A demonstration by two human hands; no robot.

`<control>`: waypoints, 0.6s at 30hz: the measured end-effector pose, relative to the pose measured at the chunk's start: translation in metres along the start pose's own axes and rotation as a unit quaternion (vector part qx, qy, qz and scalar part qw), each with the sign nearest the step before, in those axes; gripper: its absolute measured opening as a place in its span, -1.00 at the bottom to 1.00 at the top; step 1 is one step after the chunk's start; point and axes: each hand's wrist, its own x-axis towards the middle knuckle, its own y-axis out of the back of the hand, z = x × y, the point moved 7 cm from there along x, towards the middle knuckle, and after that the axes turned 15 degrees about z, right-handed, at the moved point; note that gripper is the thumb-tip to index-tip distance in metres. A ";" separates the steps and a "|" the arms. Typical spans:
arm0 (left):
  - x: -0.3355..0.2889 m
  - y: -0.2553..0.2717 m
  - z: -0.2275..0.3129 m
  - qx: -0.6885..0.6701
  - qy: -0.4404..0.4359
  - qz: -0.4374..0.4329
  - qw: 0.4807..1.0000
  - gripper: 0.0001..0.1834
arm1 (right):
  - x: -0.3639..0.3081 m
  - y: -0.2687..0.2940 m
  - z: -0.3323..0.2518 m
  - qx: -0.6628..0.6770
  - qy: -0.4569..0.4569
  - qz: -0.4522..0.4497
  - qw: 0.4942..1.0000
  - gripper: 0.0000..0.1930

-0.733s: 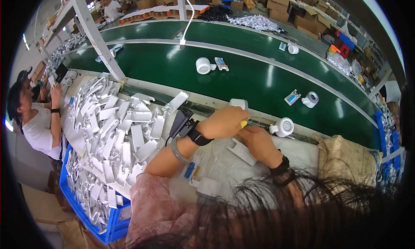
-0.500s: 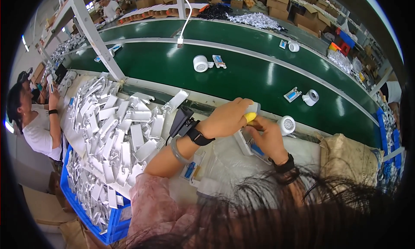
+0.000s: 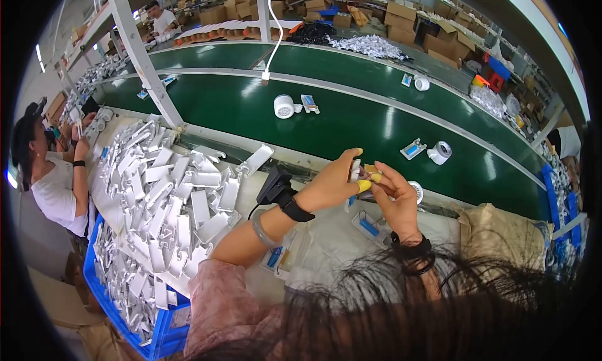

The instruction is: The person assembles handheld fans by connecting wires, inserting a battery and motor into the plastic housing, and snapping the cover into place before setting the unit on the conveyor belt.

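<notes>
At the near edge of the green belt, the L hand holds a small white part in a narrow pinch, R hand right at it (can't tell if gripping), so prob. mid-work. On the belt, a round head w/ blue-insert tray may be done; white covers piled this side look untouched.

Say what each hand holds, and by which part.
The left hand holds a small white part, its gripped end hidden; what the right hand holds, if anything, cannot be told.

Hands lie between heaped parts and sack.
</notes>
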 end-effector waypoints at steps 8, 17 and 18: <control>-0.004 0.002 0.018 -0.107 0.124 -0.084 0.983 -0.56 | 0.004 0.015 -0.014 -0.314 0.217 0.032 0.924 -0.75; -0.013 -0.004 0.036 -0.199 0.093 -0.142 0.965 -0.59 | -0.003 -0.005 -0.001 0.026 -0.036 -0.149 0.988 -0.73; -0.015 -0.004 0.038 -0.231 0.108 -0.143 0.956 -0.67 | -0.003 -0.004 0.002 0.027 -0.036 -0.147 0.988 -0.73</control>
